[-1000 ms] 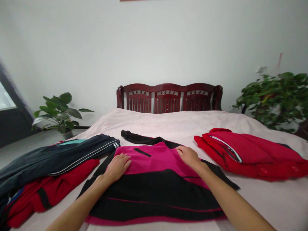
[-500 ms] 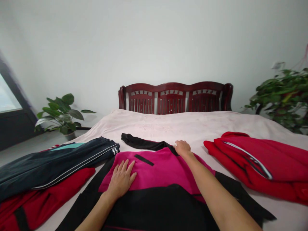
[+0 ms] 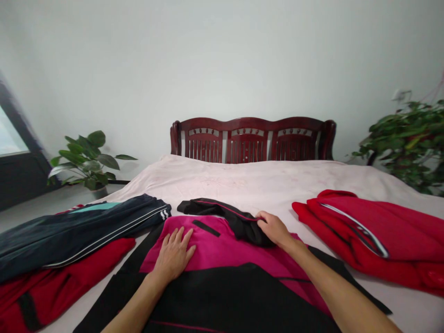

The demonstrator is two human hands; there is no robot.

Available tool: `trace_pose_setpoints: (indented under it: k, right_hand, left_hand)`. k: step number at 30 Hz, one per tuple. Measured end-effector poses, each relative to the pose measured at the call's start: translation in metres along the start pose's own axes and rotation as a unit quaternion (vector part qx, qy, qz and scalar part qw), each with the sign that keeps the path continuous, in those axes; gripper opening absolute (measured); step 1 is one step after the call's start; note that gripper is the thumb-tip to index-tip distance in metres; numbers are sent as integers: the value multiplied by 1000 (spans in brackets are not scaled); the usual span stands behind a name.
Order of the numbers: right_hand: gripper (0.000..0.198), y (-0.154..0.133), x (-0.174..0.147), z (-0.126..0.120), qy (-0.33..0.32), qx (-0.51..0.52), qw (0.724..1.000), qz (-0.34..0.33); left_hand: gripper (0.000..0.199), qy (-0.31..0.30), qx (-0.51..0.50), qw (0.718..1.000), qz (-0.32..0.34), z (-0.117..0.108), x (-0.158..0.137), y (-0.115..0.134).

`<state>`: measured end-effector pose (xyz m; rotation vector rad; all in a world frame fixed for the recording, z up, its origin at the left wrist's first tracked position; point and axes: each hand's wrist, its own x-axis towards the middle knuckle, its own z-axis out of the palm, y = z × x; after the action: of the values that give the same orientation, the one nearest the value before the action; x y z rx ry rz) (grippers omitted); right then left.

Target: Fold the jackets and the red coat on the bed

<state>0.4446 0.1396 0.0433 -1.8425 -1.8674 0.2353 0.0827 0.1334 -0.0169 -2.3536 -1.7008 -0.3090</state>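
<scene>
A magenta and black jacket [image 3: 222, 249] lies spread on the bed in front of me. My left hand [image 3: 175, 254] rests flat on its magenta panel, fingers spread, left of a short black strip. My right hand [image 3: 274, 227] is closed on the end of a black section with thin pink piping [image 3: 229, 215], folded over the jacket's upper part. Whether this section is a collar or a sleeve, I cannot tell. Black cloth of the jacket reaches out on both sides under my forearms.
Dark trousers with white stripes [image 3: 104, 233] lie over red clothing [image 3: 76, 282] at the left. Folded red clothes [image 3: 391, 231] are stacked at the right. Beyond the pale bedspread [image 3: 249, 180] rises a carved wooden headboard [image 3: 246, 138]. Potted plants [image 3: 90, 157] flank the bed.
My right hand has closed on the black section and drawn its end nearer, over the magenta panel; the pink piping now shows. The left hand has stayed nearly still.
</scene>
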Motion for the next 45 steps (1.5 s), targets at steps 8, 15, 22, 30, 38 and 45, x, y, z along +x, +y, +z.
trace_pose_setpoints:
  k: [8,15,22,30,38,45]
  right_hand:
    - [35,-35,6,2,-184,-39,982,-5]
    - [26,-27,10,-1,20,9,999,36]
    - [27,7,1,-10,95,137,986,21]
    - [44,21,-31,-19,108,256,960,42]
    - [33,47,-34,-8,2,186,974,128]
    - [36,54,-18,-16,67,221,967,108]
  left_hand:
    - [52,-20,-42,999,1,-12,7,-4]
    - [48,-6,-15,999,-31,-30,46,-45]
    - [38,-65,-12,997,30,-42,75,-70]
    - [19,48,-17,975,216,-88,19,-68]
    - [61,-87,-54,975,198,-77,-26,-66]
    - [26,26,74,990,113,-73,5,-60]
